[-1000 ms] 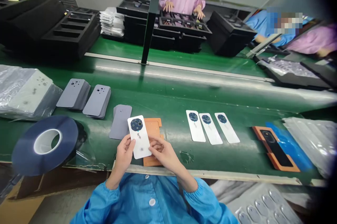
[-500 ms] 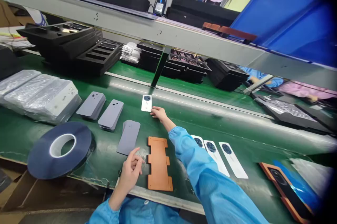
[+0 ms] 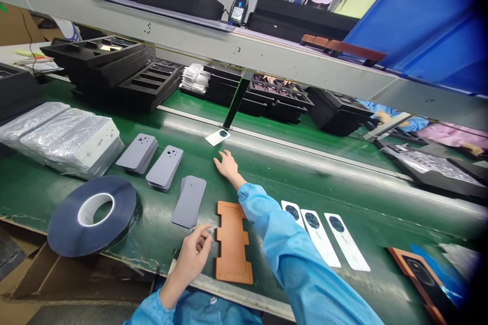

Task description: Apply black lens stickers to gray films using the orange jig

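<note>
At far left we see bundles in clear wrapping point(image 3: 76, 137), set back from the near edge. Before them a roll of blue film point(image 3: 64, 218) lies flat, a position that we judge stops it rolling. Next come two tall grey stacks point(image 3: 138, 152), cut-outs at the far end, and a lower grey pile point(image 3: 189, 200), slightly fanned; we presume that they stand there for easy reach. The left hand point(image 3: 195, 254) is loosely curled beside this pile and an orange fixture point(image 3: 232, 243); we see nothing in it. Beyond, the white panel point(image 3: 212, 139) lies askew on the shiny band at the back, near the foot of a black post point(image 3: 236, 101); whether it rests fully flat we cannot tell. The right hand point(image 3: 227, 165) extends towards it, fingers spread and holding nothing, just short of the panel. Three white pieces point(image 3: 322, 238) lie in a row, spaced perhaps to keep their faces from rubbing. At far right we find a second orange fixture point(image 3: 400, 261).

As for edges, the roll's near rim meets the front lip point(image 3: 232, 294), which passes close below the left hand and the first fixture. The post bounds the panel behind. Between the right hand and the three pieces, we note a broad stretch of green surface point(image 3: 290, 172) with sideways room.
</note>
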Action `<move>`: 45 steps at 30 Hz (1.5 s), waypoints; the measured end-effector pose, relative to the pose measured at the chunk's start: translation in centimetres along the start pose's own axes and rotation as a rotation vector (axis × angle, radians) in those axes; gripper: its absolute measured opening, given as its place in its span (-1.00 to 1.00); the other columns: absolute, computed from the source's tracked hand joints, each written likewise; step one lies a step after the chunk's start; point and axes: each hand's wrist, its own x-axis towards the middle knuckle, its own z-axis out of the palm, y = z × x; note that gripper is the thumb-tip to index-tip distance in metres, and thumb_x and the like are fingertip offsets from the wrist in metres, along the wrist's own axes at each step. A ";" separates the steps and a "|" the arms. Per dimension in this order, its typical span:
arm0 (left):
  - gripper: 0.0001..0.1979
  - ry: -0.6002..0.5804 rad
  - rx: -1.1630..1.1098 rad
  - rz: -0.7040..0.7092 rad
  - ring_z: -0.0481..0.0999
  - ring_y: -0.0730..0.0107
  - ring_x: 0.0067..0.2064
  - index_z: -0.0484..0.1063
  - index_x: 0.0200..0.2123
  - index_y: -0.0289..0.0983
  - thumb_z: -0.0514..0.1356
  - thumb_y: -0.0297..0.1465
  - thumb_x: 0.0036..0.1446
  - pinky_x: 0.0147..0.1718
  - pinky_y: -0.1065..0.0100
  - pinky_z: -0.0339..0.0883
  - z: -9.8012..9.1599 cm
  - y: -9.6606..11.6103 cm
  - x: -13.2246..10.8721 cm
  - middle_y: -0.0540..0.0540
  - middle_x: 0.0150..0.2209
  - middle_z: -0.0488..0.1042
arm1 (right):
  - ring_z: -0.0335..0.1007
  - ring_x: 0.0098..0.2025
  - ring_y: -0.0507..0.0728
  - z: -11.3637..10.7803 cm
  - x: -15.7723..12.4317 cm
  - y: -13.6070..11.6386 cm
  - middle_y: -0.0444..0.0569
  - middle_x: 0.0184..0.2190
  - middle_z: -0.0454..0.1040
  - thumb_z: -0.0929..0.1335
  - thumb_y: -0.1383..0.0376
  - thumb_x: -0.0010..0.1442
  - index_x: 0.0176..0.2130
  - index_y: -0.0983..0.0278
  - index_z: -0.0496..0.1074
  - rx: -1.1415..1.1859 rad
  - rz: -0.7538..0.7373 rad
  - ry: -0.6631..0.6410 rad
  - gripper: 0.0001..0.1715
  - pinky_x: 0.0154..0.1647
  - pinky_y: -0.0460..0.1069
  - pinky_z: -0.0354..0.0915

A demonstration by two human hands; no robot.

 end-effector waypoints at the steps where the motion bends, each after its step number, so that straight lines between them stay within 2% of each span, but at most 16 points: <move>1: -0.59 0.000 0.010 0.002 0.45 0.44 -0.48 0.50 0.07 -0.26 0.17 -0.10 0.34 -0.53 0.43 0.33 0.0 0.0 0.0 -0.10 -0.30 0.57 | 0.13 0.45 0.39 0.1 0.6 -0.4 0.09 0.52 0.05 0.31 0.04 0.43 0.40 0.22 0.30 -0.030 -0.021 -0.014 -0.33 0.42 0.21 0.18; 3: -0.61 -0.001 0.025 -0.003 0.46 0.43 -0.48 0.54 0.02 -0.26 0.17 -0.11 0.34 -0.52 0.42 0.34 0.1 0.0 0.0 -0.11 -0.30 0.57 | 0.01 0.48 0.43 0.2 2.0 -1.4 0.11 0.56 -0.05 0.27 0.01 0.45 0.46 0.26 0.20 -0.082 -0.053 -0.043 -0.25 0.44 0.23 0.12; 7: -0.62 0.014 0.038 -0.014 0.46 0.40 -0.46 0.57 -0.05 -0.25 0.16 -0.10 0.35 -0.51 0.41 0.35 0.2 0.1 0.0 -0.13 -0.31 0.58 | -0.07 0.50 0.49 0.7 4.5 -3.0 0.12 0.60 -0.24 0.22 -0.10 0.45 0.55 0.22 -0.06 -0.155 -0.077 -0.105 -0.09 0.42 0.35 0.09; 11: -0.62 0.022 0.018 -0.017 0.48 0.37 -0.43 0.58 -0.08 -0.25 0.15 -0.09 0.35 -0.49 0.40 0.37 0.2 0.4 0.1 -0.15 -0.31 0.59 | -0.16 0.53 0.54 1.1 5.2 -3.7 0.19 0.58 -0.13 0.15 -0.16 0.46 0.55 0.28 -0.03 -0.194 -0.082 -0.153 -0.07 0.42 0.43 0.01; 14: -0.62 0.009 0.021 -0.014 0.50 0.35 -0.42 0.58 -0.08 -0.26 0.13 -0.10 0.36 -0.47 0.40 0.37 0.2 0.7 0.1 -0.16 -0.31 0.59 | -0.22 0.55 0.51 1.5 4.0 -3.4 0.19 0.56 -0.06 0.16 -0.18 0.45 0.52 0.30 0.06 -0.207 -0.151 -0.164 -0.08 0.46 0.44 -0.10; 18: -0.66 -0.005 0.080 0.007 0.49 0.36 -0.44 0.59 -0.10 -0.26 0.13 -0.16 0.37 -0.48 0.40 0.33 0.2 0.8 0.1 -0.14 -0.33 0.61 | -0.21 0.58 0.35 1.8 0.9 -2.2 0.14 0.55 0.00 0.17 -0.12 0.49 0.49 0.30 0.13 -0.198 -0.289 -0.169 -0.17 0.53 0.32 -0.21; 22: -0.70 -0.017 0.140 0.038 0.49 0.35 -0.43 0.61 -0.12 -0.24 0.14 -0.21 0.37 -0.47 0.39 0.30 0.1 1.0 -0.1 -0.13 -0.33 0.63 | -0.15 0.58 0.25 1.6 -1.6 -0.8 0.11 0.54 0.05 0.19 -0.03 0.52 0.46 0.30 0.19 -0.182 -0.371 -0.177 -0.27 0.55 0.20 -0.17; 29: -0.72 0.012 0.162 0.084 0.46 0.37 -0.46 0.64 -0.19 -0.25 0.16 -0.26 0.34 -0.45 0.38 0.30 -0.1 2.1 -0.2 -0.11 -0.37 0.63 | -0.11 0.57 0.31 0.7 -2.9 -0.3 0.16 0.51 0.11 0.23 0.04 0.51 0.44 0.35 0.24 -0.142 -0.412 -0.185 -0.30 0.55 0.23 -0.12; 33: -0.72 0.069 0.170 0.117 0.45 0.37 -0.49 0.65 -0.24 -0.24 0.18 -0.23 0.32 -0.47 0.39 0.29 -0.4 2.1 -0.5 -0.07 -0.45 0.59 | -0.15 0.58 0.34 0.0 -3.4 -0.3 0.14 0.54 0.04 0.23 0.04 0.50 0.48 0.29 0.17 -0.096 -0.390 -0.193 -0.28 0.55 0.31 -0.14; 37: -0.72 0.226 0.247 0.092 0.45 0.35 -0.41 0.63 -0.23 -0.24 0.18 -0.21 0.33 -0.38 0.37 0.31 -2.7 1.8 -0.3 -0.10 -0.38 0.57 | -0.12 0.58 0.35 -1.2 -5.2 0.1 0.13 0.55 -0.02 0.26 0.03 0.48 0.49 0.29 0.16 -0.031 -0.367 -0.163 -0.25 0.55 0.31 -0.10; 39: -0.69 0.337 0.308 0.085 0.43 0.32 -0.35 0.61 -0.20 -0.26 0.15 -0.19 0.35 -0.30 0.34 0.30 -4.8 2.0 0.3 -0.11 -0.36 0.52 | -0.02 0.55 0.32 -1.8 -6.9 0.2 0.16 0.53 0.06 0.27 0.04 0.47 0.44 0.31 0.25 0.035 -0.390 -0.117 -0.29 0.55 0.26 -0.05; 41: -0.69 0.474 0.433 0.074 0.39 0.33 -0.38 0.59 -0.19 -0.26 0.17 -0.16 0.33 -0.29 0.33 0.29 -7.0 2.6 1.3 -0.05 -0.42 0.44 | 0.09 0.51 0.30 -2.4 -9.2 0.3 0.18 0.49 0.16 0.29 0.04 0.46 0.39 0.31 0.34 0.109 -0.415 -0.081 -0.34 0.54 0.23 0.02; 43: -0.67 0.501 0.607 -0.004 0.43 0.30 -0.36 0.57 -0.10 -0.25 0.24 -0.12 0.26 -0.27 0.33 0.28 -8.8 3.2 2.2 -0.01 -0.42 0.43 | 0.16 0.48 0.31 -2.8 -11.8 0.3 0.17 0.45 0.24 0.31 0.04 0.44 0.33 0.29 0.41 0.169 -0.420 -0.075 -0.38 0.52 0.23 0.08; 45: -0.67 0.435 0.749 -0.092 0.47 0.27 -0.33 0.57 -0.15 -0.23 0.30 -0.09 0.20 -0.28 0.33 0.26 -9.9 3.7 2.9 -0.01 -0.40 0.45 | 0.22 0.44 0.31 -2.9 -14.4 0.3 0.16 0.42 0.30 0.33 0.04 0.43 0.27 0.26 0.48 0.229 -0.408 -0.082 -0.44 0.49 0.23 0.15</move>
